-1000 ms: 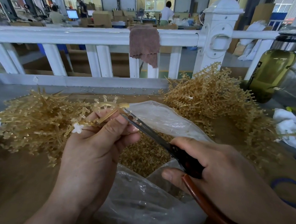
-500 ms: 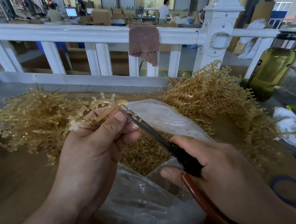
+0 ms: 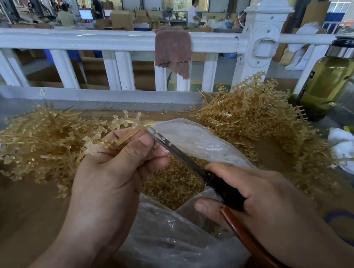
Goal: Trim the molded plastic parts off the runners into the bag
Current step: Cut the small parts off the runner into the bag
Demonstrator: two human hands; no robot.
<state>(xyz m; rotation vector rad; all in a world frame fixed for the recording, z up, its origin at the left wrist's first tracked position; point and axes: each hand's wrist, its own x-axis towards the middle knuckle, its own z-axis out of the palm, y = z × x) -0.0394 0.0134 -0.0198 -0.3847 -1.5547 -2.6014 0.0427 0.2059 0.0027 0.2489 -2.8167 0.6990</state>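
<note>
Hardly anything has shifted since half a second ago: both hands sit at nearly the same spots, and the scissor tips still meet the runner's end. At the grip, the left hand (image 3: 108, 171) pinches a pale amber runner (image 3: 131, 124) between thumb and curled fingers, its curved, studded top standing above the fingertips. Just right of that pinch, the scissors (image 3: 183, 156) reach up at a slant, their tips touching the runner's right end; the blades lie close together, though whether they are fully closed cannot be told. Two small cut parts (image 3: 164, 138) rest on the blade. The right hand (image 3: 261, 195) wraps its fingers around the dark pivot and the reddish-brown handle (image 3: 248, 244). Below and behind the scissors lies the clear bag (image 3: 192, 138), its mouth open, holding a heap of trimmed parts (image 3: 169, 186). Left of the grip is a flat pile of runners (image 3: 38, 143); right of it, beyond the bag, a taller pile (image 3: 255, 117), both on the brown table (image 3: 13, 217). Farther right stand a bottle (image 3: 328, 80) and a white rag (image 3: 347, 149). Beyond everything runs a white railing (image 3: 95, 39) with a brown cloth (image 3: 172, 49) draped over it.
</note>
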